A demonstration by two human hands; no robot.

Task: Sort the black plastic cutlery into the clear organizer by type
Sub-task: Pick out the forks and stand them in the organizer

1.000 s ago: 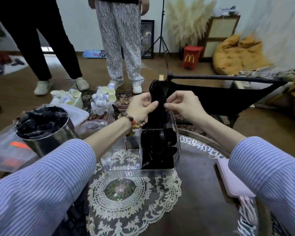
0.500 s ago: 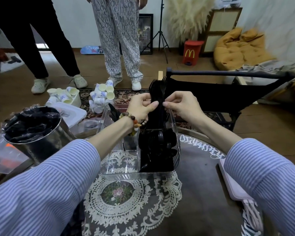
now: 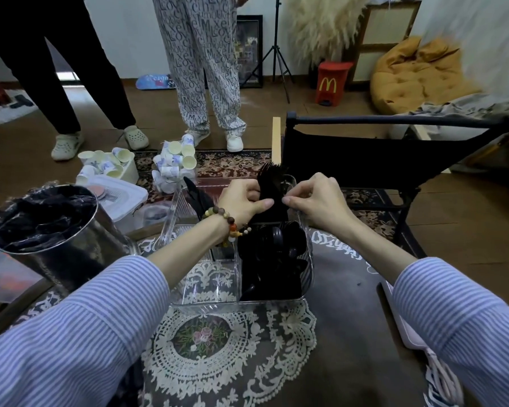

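Both hands at far end of clear organizer [image 3: 206, 292]: left hand [image 3: 241, 201] wraps upright bundle of black forks [image 3: 269, 186], right hand [image 3: 315, 201] pinches it. Long axis vertical, tines up, directly above far-right compartment; spoons [image 3: 274, 254] nearer.

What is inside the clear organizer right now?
The clear organizer holds black spoons near right, forks gripped by both hands far right, nothing visible near left. The wrist covers the rest.

Fork bundle [image 3: 269, 189] lower handles hidden behind both hands. Spoon pile [image 3: 274, 259] count unreadable, possibly mixed types. Both bystanders cut off above thighs.
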